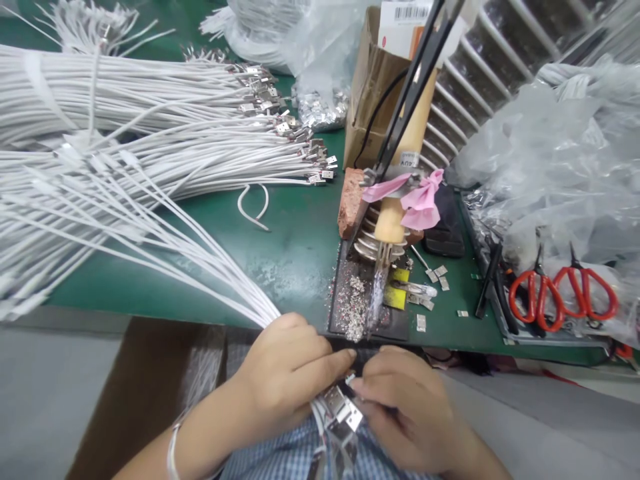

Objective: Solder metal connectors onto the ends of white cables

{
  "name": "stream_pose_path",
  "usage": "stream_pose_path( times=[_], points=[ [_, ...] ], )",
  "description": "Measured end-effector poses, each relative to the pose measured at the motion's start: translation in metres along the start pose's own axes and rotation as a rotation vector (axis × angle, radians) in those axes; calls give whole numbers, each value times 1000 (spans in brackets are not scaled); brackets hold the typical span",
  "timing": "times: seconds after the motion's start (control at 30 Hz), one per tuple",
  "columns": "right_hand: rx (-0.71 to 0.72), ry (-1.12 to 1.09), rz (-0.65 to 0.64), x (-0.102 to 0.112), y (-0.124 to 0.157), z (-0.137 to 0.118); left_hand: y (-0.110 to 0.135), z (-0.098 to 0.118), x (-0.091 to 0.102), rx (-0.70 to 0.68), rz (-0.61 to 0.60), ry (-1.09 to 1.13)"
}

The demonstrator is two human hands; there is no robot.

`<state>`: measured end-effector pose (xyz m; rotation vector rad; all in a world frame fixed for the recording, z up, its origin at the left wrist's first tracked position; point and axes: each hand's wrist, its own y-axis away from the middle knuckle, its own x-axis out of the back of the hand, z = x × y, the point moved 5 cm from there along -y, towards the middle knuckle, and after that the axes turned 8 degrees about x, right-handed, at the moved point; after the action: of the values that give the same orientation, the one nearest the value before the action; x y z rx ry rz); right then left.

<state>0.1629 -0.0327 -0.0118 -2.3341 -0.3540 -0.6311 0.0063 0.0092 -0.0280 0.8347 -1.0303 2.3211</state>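
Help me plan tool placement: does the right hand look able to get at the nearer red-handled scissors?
Probably yes: the right hand seems to have a free way to the nearer red-handled scissors, lying uncovered with handles toward the person. It would first leave the metal connectors.

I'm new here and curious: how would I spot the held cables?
Start at the front edge of the green table. A slim bunch of white cables slants across it into the left hand. Unlike the cable piles behind, this bunch is held.

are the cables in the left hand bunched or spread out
Both: the white cables are bunched at the left hand, then spread, fanning apart toward the picture's left.
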Motion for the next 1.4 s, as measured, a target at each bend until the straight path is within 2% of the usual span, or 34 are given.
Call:
stream_pose_path(
  times=[0.1, 0.23, 0.33, 0.43, 0.53, 0.6, 0.73, 0.83, 1.0, 1.2, 1.27, 1.4],
  points=[
    [-126, -13, 102, 2, 3, 7, -2, 2, 4, 2, -1, 76],
    [-270, -44, 141, 1, 7, 12, -6, 5, 9, -5, 9, 133],
    [-284, -72, 229, 7, 11, 11, -9, 6, 11, -3, 6, 145],
    [-219, -39, 321, 16, 14, 8, -11, 5, 10, 9, -5, 151],
    [-115, 7, 229, 14, 10, 4, -13, 4, 9, 27, -5, 132],
    [-101, 27, 190, 10, 7, 4, -14, 4, 9, 32, 0, 119],
    [-176, 37, 270, 9, 8, 9, -16, 3, 8, 40, 21, 107],
    [-179, 57, 314, 10, 10, 9, -16, 3, 6, 55, 29, 91],
    [-134, -10, 275, 10, 6, 7, -15, 4, 6, 61, 20, 92],
    [-178, -140, 321, 8, 12, 10, -12, 3, 6, 123, 24, 96],
    [-186, -182, 305, 4, 12, 8, -10, 3, 5, 113, 48, 85],
    [-104, -161, 202, -2, 2, -1, -9, 2, 2, 93, 54, 56]
  ],
)
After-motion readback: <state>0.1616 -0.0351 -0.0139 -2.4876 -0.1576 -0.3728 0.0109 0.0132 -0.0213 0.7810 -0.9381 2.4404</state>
